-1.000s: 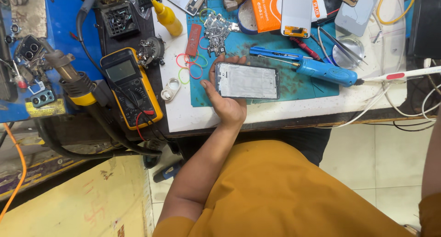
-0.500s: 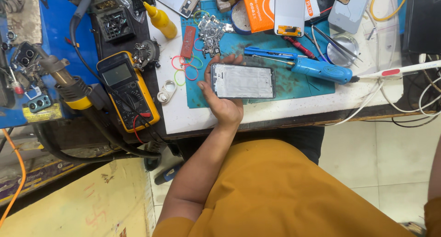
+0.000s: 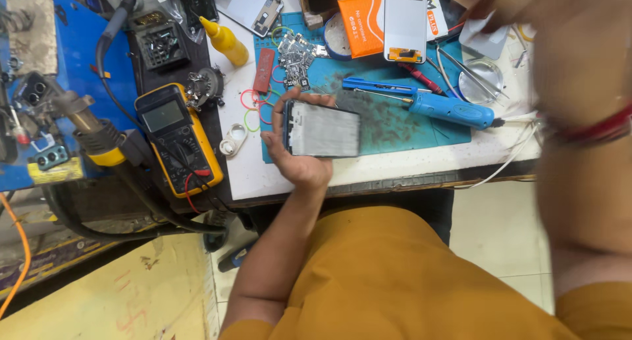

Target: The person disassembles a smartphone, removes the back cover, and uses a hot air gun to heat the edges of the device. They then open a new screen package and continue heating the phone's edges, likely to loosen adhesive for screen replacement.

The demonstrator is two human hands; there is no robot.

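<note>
Left hand (image 3: 296,159), seen from the head camera, is curled around a phone screen panel (image 3: 322,130), palm underneath and thumb and fingers hooked over its left end, so the grip is half closed on the panel's edges. That panel is held flat with its pale grey face up, just above the near edge of the teal work mat (image 3: 395,126), over the white bench top (image 3: 368,169).

Right hand (image 3: 520,1) is raised close to the lens at the upper right, badly blurred; whether it is open or closed, or holds anything, cannot be told. A red band (image 3: 592,130) circles its wrist.

On the mat just beyond the panel lies a blue electric screwdriver (image 3: 441,108) with a white cable (image 3: 507,165) trailing off the bench. Farther back sit small circuit boards (image 3: 296,57), an orange packet (image 3: 361,23) and another phone panel (image 3: 405,21). Coloured rubber bands (image 3: 253,109) lie left of the mat, near a yellow bottle (image 3: 225,40). A yellow multimeter (image 3: 176,137) rests well to the left of the held panel, beside a hot-air gun (image 3: 85,126).
</note>
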